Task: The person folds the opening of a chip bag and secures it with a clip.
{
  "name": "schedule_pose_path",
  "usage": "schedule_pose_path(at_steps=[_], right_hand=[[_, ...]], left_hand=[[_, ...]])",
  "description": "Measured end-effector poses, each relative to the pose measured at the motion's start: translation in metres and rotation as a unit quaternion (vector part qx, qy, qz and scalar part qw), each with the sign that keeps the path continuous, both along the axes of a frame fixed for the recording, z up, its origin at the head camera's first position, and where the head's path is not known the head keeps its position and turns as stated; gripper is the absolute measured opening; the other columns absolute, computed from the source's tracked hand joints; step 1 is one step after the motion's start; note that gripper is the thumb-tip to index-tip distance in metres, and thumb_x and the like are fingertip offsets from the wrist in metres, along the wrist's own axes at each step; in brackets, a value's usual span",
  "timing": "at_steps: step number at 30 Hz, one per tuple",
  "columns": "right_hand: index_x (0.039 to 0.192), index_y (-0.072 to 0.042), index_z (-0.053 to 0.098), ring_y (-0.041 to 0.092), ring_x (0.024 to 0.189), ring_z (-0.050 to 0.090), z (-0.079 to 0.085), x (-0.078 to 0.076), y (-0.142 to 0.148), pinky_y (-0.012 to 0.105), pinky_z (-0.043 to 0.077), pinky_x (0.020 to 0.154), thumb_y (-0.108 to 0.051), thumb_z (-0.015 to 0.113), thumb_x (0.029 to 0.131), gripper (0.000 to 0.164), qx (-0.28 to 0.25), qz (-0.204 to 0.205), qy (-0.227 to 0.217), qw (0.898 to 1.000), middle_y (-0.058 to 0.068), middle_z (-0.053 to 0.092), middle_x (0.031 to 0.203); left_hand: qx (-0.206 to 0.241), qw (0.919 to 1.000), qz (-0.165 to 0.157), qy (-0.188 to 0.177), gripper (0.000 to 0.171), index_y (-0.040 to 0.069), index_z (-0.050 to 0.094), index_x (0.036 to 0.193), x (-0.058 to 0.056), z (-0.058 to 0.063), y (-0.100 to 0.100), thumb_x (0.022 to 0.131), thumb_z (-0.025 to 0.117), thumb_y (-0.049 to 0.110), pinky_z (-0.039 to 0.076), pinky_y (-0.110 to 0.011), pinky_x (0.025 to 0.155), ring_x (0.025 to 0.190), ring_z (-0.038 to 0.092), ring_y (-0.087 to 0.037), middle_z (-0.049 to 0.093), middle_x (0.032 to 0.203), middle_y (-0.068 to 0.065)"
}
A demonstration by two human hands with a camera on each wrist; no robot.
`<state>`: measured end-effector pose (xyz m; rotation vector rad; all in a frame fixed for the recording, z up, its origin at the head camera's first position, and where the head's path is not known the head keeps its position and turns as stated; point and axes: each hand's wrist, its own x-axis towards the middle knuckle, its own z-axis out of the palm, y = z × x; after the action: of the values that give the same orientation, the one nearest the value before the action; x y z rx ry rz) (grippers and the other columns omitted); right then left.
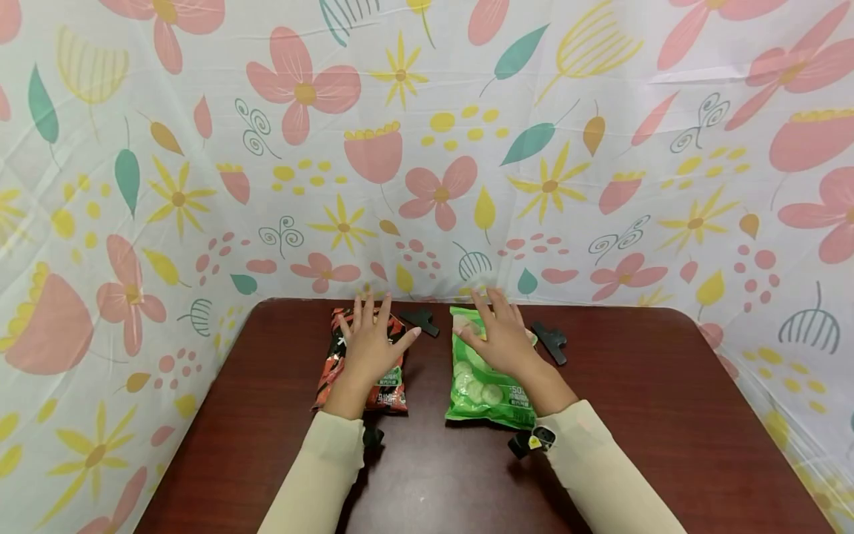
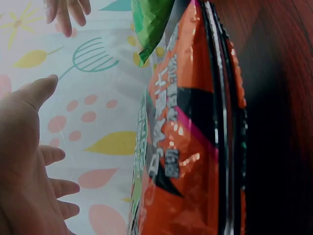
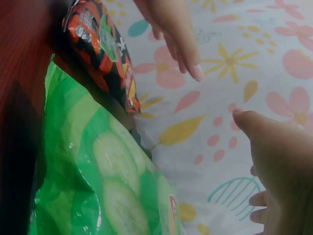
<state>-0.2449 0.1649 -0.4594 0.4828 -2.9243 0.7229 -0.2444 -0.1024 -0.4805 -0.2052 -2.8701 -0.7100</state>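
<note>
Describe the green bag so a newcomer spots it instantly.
On the dark brown table, towards its far edge, the green bag lies beneath the right hand. Its colour and printed cucumber slices set it apart from the red-and-black bag beneath the left hand.

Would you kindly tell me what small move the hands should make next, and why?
I would probably lower the left hand onto the red bag: it hovers over that bag with fingers spread, holding nothing, and the left wrist view shows a gap between them.
</note>
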Motion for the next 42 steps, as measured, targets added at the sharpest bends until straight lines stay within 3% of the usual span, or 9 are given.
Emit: schedule_pose_path(at_steps=[6, 14, 24, 33, 42], right_hand=[[0.164, -0.018, 0.017, 0.041, 0.157, 0.012, -0.002, 0.003, -0.005, 0.064, 0.011, 0.124, -0.06, 0.051, 0.1, 0.084, -0.006, 0.013, -0.017, 1.0, 0.017, 0.009, 0.17], [0.164, -0.016, 0.017, 0.046, 0.153, 0.02, -0.006, 0.006, -0.014, 0.067, 0.024, 0.119, -0.058, 0.053, 0.1, 0.084, 0.005, 0.035, -0.017, 0.999, 0.02, 0.013, 0.169], [0.163, -0.014, 0.023, 0.043, 0.154, 0.02, -0.008, 0.012, -0.027, 0.064, 0.027, 0.119, -0.058, 0.052, 0.1, 0.082, 0.006, 0.048, -0.056, 0.997, 0.018, 0.017, 0.169], [0.161, -0.01, 0.027, 0.041, 0.153, 0.025, -0.01, 0.018, -0.042, 0.06, 0.025, 0.122, -0.061, 0.05, 0.1, 0.082, 0.012, 0.066, -0.064, 0.996, 0.019, 0.027, 0.166], [0.159, -0.008, 0.031, 0.039, 0.154, 0.026, -0.02, 0.024, -0.054, 0.057, 0.026, 0.122, -0.059, 0.05, 0.101, 0.08, 0.011, 0.081, -0.068, 0.994, 0.018, 0.03, 0.164]], left_hand=[[0.006, 0.9993, 0.021, -0.03, 0.096, 0.026, 0.01, 0.165, 0.002, 0.001, -0.004, 0.092, 0.047, 0.076, 0.0, -0.073, 0.12, 0.159, -0.011, -0.034, -0.002, 0.172, -0.008], [0.02, 0.9966, 0.058, -0.056, 0.097, 0.018, 0.01, 0.165, 0.005, -0.001, -0.008, 0.094, 0.046, 0.074, -0.002, -0.072, 0.12, 0.159, -0.007, -0.038, 0.002, 0.172, -0.014], [0.021, 0.9933, 0.096, -0.061, 0.099, 0.01, 0.017, 0.163, 0.006, -0.008, -0.016, 0.094, 0.049, 0.072, 0.007, -0.073, 0.12, 0.159, -0.001, -0.039, 0.009, 0.17, -0.02], [0.049, 0.988, 0.126, -0.075, 0.095, 0.006, 0.018, 0.162, 0.01, -0.012, -0.024, 0.096, 0.052, 0.066, 0.012, -0.073, 0.119, 0.157, 0.005, -0.043, 0.014, 0.168, -0.024], [0.069, 0.9856, 0.135, -0.074, 0.09, 0.002, 0.022, 0.161, 0.017, -0.018, -0.031, 0.099, 0.051, 0.06, 0.013, -0.076, 0.116, 0.155, 0.01, -0.046, 0.015, 0.166, -0.027]])
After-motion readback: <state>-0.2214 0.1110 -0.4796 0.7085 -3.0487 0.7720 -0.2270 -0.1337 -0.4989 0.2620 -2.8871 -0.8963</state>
